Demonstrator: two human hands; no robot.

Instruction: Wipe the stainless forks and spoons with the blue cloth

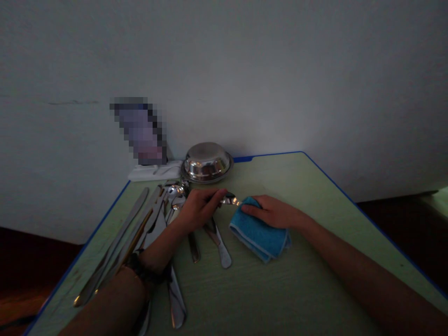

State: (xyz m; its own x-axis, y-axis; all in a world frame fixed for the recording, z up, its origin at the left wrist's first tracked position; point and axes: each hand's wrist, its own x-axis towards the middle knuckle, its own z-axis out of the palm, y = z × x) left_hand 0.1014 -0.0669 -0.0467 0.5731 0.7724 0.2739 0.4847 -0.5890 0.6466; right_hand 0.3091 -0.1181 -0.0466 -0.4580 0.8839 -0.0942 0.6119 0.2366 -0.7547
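Observation:
My left hand (203, 206) is closed around one end of a shiny metal piece of cutlery (229, 199). Its other end runs into a folded blue cloth (262, 233), so I cannot tell which kind it is. The cloth is gripped in my right hand (268, 210), thumb on top, and its lower corner hangs toward the tabletop. Under and beside my left forearm lie several pieces of metal cutlery, among them a table knife (131, 217) and a spoon (175, 191). Some of them are partly hidden by that arm.
An upturned steel bowl (207, 161) sits at the back of the pale green table (297, 179), close to the wall. Left of it, a blurred-out upright device (142, 133) leans on a white base (154, 171). Blue edging runs around the tabletop.

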